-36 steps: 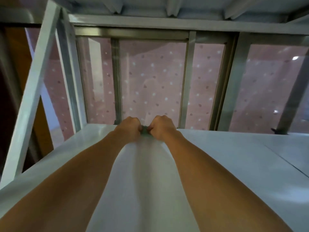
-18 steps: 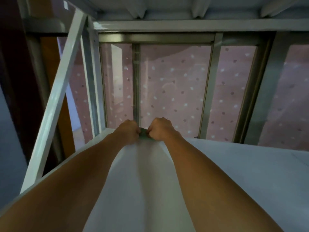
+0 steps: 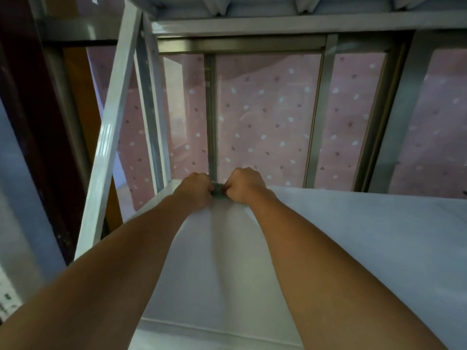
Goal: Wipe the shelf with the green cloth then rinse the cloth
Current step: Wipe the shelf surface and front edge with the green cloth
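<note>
Both my arms reach forward over the white shelf (image 3: 353, 236). My left hand (image 3: 195, 190) and my right hand (image 3: 243, 184) are fisted side by side near the shelf's far left corner. Between them only a small patch of the green cloth (image 3: 217, 192) shows, pressed onto the shelf surface; both hands grip it. The remainder of the cloth is hidden under the fingers.
A white slanted frame post (image 3: 111, 137) rises at the shelf's left edge. Behind the shelf stands a metal-framed window (image 3: 314, 117) with pink dotted film. Another shelf (image 3: 278, 11) hangs overhead. A dark wooden door frame (image 3: 38, 122) is at the left.
My hands and the cloth have slid leftward along the shelf's back edge toward the left corner, and my view has turned left with them. The grip on the cloth is unchanged.
</note>
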`<state>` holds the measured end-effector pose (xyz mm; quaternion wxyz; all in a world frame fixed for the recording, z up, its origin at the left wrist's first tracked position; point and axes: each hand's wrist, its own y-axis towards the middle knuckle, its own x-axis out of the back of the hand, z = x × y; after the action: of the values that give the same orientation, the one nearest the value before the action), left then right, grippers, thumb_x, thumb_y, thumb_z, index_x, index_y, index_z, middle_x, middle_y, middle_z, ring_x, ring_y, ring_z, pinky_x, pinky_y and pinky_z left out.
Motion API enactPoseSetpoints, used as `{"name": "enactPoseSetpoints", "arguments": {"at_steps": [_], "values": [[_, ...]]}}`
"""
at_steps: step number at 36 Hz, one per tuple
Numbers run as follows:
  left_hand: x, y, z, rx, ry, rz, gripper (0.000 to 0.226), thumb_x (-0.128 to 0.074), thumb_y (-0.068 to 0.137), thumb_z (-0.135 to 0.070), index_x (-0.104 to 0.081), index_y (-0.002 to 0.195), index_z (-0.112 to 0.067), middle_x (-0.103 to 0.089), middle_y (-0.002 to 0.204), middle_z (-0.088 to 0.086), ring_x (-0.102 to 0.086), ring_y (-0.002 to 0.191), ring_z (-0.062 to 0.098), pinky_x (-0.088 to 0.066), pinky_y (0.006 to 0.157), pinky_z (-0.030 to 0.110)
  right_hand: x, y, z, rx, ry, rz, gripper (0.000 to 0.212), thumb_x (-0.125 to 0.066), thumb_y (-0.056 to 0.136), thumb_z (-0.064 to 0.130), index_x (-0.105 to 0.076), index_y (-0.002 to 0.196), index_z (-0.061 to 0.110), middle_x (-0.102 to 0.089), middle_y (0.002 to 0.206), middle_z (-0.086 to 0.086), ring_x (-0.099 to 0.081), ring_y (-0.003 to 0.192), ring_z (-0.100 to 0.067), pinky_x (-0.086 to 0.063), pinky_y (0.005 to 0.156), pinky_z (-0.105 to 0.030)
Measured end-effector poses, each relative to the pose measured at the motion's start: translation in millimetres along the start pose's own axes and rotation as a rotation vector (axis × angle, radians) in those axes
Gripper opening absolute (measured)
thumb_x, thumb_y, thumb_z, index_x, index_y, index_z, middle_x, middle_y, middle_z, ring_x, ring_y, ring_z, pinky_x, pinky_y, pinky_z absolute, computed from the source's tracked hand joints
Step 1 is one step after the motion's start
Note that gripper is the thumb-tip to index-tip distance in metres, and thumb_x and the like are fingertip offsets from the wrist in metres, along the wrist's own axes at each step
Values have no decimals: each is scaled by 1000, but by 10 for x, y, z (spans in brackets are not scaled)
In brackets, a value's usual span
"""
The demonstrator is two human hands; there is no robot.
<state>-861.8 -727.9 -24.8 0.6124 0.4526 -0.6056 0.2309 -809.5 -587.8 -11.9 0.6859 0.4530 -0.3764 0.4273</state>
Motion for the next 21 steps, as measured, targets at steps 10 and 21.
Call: {"name": "enactPoseSetpoints", "arguments": {"at_steps": [10,21], "values": [[198,-739,114,-95,-60,-7,19,-49,88,-5,-65,87,-15,-65,102,12,-60,93,29,-45,76,31,27,-755,457,-115,-17,-48,25,-66,85,24,-79,106,21,-72,101,-8,-66,87,-27,-58,84,-32],[564,-1797,316,-156,-131,-1,13,-51,89,-8,-54,81,-19,-64,96,9,-61,93,30,-50,76,36,93,-1680,1055,-161,-81,-102,24,-64,88,29,-80,105,24,-74,100,-5,-66,88,-27,-59,82,-33]]}}
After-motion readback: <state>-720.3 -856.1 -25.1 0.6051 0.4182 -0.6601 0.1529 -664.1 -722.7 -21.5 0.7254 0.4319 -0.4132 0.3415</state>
